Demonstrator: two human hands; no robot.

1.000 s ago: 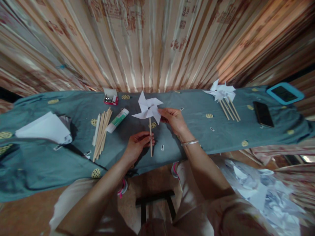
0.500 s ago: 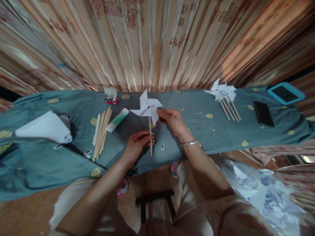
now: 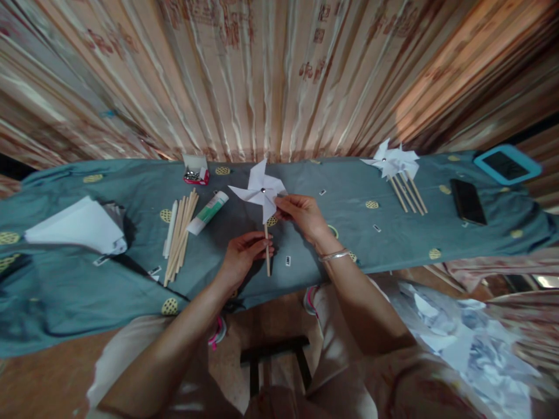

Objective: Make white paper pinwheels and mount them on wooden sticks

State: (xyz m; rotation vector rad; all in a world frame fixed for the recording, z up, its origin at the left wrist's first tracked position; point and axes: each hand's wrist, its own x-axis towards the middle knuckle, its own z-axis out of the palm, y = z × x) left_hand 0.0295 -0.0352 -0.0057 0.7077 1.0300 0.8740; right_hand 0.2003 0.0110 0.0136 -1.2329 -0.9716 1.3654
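Observation:
A white paper pinwheel (image 3: 263,190) with a metal pin at its centre stands in front of me on a wooden stick (image 3: 268,259). My left hand (image 3: 247,251) pinches the stick in its lower half. The fingers of my right hand (image 3: 301,214) are closed at the lower right blade of the pinwheel, and its edge is partly hidden by them. To the left lie a green and white glue stick (image 3: 208,213) and a bundle of wooden sticks (image 3: 181,238). Behind these sits a small open box of metal pins (image 3: 196,173).
Folded white paper (image 3: 78,227) is stacked at the left. Several pinwheels (image 3: 399,163) lie at the back right, near a black phone (image 3: 468,201) and a blue-framed tablet (image 3: 507,164). A clear bag of paper scraps (image 3: 467,343) is at lower right. A curtain (image 3: 271,81) hangs behind the table.
The pinwheel's blades have turned slightly clockwise on the stick. My right hand has shifted a little down and left with the blade, while my left hand stays on the stick.

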